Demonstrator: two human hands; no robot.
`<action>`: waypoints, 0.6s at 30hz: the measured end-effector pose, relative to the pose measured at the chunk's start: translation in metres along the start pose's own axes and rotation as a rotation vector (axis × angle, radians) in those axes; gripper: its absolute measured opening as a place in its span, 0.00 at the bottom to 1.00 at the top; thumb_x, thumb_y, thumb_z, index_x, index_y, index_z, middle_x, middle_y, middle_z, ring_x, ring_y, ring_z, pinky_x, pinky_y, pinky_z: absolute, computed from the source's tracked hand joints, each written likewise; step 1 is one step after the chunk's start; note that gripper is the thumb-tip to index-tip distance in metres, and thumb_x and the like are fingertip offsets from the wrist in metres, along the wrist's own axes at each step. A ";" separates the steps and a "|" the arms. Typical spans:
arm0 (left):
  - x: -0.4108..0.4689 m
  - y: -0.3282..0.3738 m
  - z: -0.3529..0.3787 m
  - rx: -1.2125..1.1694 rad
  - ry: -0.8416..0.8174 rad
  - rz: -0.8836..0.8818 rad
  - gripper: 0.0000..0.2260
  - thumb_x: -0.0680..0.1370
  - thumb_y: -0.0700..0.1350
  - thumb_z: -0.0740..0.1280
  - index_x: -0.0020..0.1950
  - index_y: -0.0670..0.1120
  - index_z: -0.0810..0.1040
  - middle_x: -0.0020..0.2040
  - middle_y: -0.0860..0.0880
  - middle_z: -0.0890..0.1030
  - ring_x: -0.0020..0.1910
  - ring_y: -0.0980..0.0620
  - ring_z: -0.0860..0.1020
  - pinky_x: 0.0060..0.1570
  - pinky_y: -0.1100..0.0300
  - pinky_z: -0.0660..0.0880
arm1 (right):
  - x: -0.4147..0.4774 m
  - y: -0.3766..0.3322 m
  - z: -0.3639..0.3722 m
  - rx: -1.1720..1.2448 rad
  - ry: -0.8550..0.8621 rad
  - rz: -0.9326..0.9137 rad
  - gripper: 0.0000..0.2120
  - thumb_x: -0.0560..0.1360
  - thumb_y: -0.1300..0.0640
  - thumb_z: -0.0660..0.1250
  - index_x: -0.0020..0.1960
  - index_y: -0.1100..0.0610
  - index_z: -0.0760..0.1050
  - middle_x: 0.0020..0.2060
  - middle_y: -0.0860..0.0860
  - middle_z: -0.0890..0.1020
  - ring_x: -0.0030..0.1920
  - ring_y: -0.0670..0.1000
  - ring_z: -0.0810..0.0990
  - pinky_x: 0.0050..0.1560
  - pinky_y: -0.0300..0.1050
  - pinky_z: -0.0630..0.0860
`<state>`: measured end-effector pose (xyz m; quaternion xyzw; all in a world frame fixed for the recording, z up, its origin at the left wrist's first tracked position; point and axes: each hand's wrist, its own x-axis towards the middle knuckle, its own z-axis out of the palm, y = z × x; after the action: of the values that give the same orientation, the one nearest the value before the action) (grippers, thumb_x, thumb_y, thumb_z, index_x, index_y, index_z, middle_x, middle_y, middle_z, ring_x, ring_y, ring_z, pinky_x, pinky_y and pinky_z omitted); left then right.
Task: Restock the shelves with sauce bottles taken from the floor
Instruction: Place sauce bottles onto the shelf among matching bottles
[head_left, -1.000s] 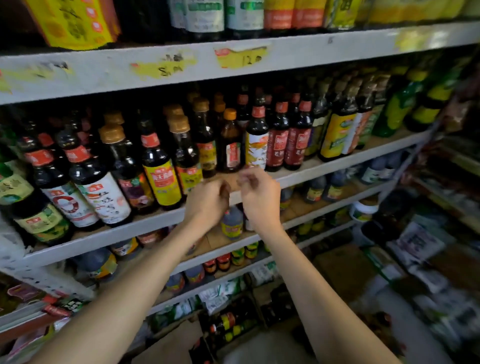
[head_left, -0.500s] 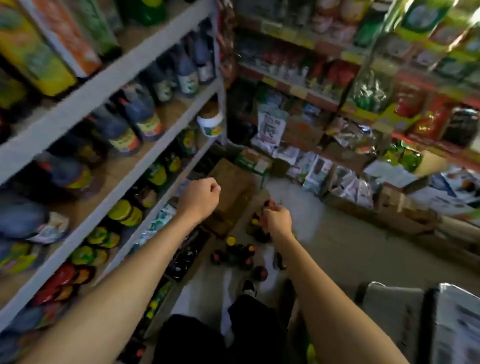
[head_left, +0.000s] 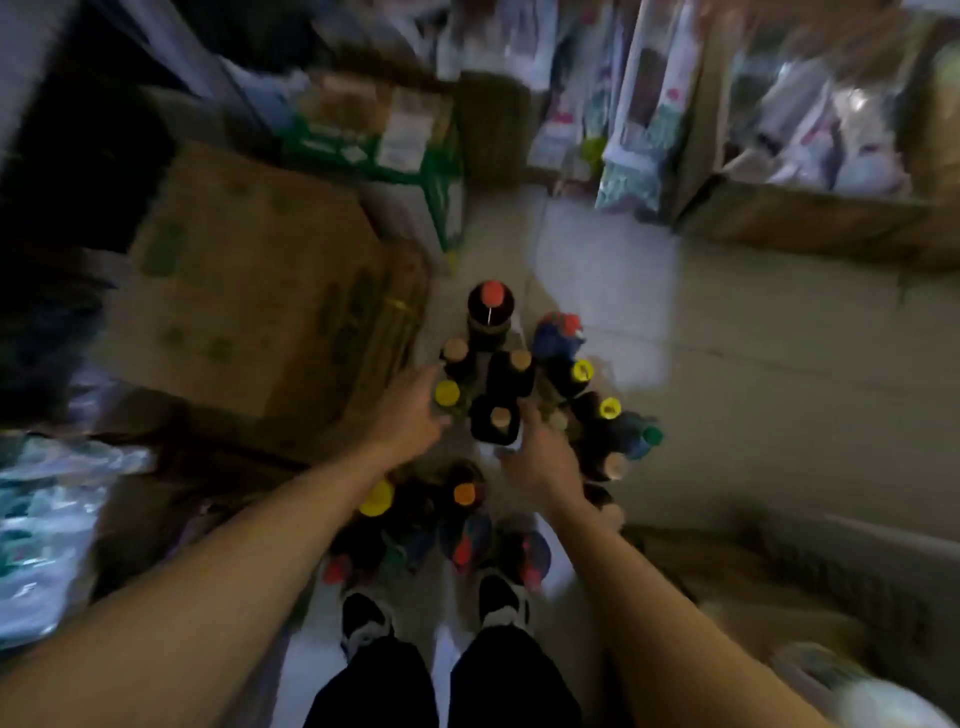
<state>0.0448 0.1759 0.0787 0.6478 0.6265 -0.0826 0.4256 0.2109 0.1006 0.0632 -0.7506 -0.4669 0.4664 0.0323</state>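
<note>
Several dark sauce bottles stand in a cluster on the floor, seen from above in a blurred view. A large red-capped bottle (head_left: 490, 307) is at the far end, a yellow-capped bottle (head_left: 447, 393) on the left, and a tan-capped bottle (head_left: 500, 422) in the middle. My left hand (head_left: 413, 415) reaches down with its fingers spread, right beside the yellow-capped bottle. My right hand (head_left: 540, 449) hovers with fingers extended at the right side of the tan-capped bottle. Neither hand holds anything.
A flattened cardboard box (head_left: 249, 312) lies to the left of the bottles. A green crate (head_left: 379, 140) and packaged goods stand behind, and a cardboard carton (head_left: 810, 221) is at the right. My shoes (head_left: 363, 621) are just short of the nearest bottles. Bare floor (head_left: 753, 374) lies to the right.
My view swung from the shelf down to the floor. Both hands left the shelf edge, dropped toward the bottle cluster, and uncurled from fists.
</note>
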 end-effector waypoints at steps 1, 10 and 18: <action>0.027 -0.011 0.023 -0.036 -0.004 0.016 0.33 0.76 0.43 0.72 0.77 0.45 0.60 0.74 0.43 0.68 0.72 0.43 0.66 0.68 0.52 0.66 | 0.026 0.009 0.020 -0.011 0.020 -0.011 0.34 0.77 0.55 0.68 0.78 0.53 0.56 0.62 0.61 0.78 0.58 0.64 0.79 0.51 0.54 0.77; 0.120 -0.072 0.120 -0.684 0.213 -0.100 0.21 0.70 0.41 0.78 0.61 0.46 0.78 0.57 0.47 0.80 0.58 0.48 0.77 0.53 0.59 0.72 | 0.107 0.061 0.124 0.372 0.350 0.061 0.18 0.73 0.49 0.72 0.62 0.48 0.76 0.56 0.53 0.81 0.56 0.56 0.80 0.53 0.53 0.77; 0.113 -0.071 0.101 -0.755 0.342 -0.084 0.08 0.72 0.42 0.76 0.49 0.43 0.81 0.45 0.49 0.82 0.48 0.51 0.80 0.50 0.56 0.75 | 0.115 0.045 0.115 0.387 0.401 0.033 0.11 0.72 0.49 0.75 0.46 0.48 0.73 0.50 0.53 0.72 0.46 0.51 0.71 0.46 0.44 0.67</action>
<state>0.0477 0.1828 -0.0889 0.4244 0.7002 0.2445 0.5194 0.1715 0.1152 -0.1003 -0.8153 -0.3411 0.3894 0.2594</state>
